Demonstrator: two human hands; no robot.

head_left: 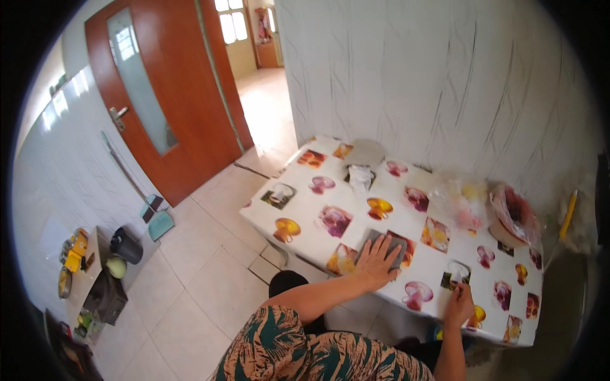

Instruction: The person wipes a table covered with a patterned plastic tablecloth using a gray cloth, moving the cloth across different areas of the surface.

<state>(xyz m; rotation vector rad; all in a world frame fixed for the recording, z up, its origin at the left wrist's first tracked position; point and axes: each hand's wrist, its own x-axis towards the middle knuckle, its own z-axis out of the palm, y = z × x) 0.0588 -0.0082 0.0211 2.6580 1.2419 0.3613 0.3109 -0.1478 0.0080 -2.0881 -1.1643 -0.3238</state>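
Observation:
A grey cloth (398, 259) lies on the patterned tablecloth (365, 238) near the table's front edge. My left hand (379, 259) rests flat on top of it, fingers stretched and slightly spread, covering part of the cloth. Farther right, my right hand (460, 307) is curled at the near edge of the table, beside a printed cup picture. Its fingers are bent together, and whether anything is inside them is hidden. The tablecloth is white with printed cups in orange, pink and yellow.
Toward the back of the table sits a crumpled white bundle (361, 178). At the right are a clear plastic bag (462, 202) and a basin lined with reddish plastic (508, 232). A brown door (184, 82), dustpan (160, 225) and dark bucket (127, 246) are on the left.

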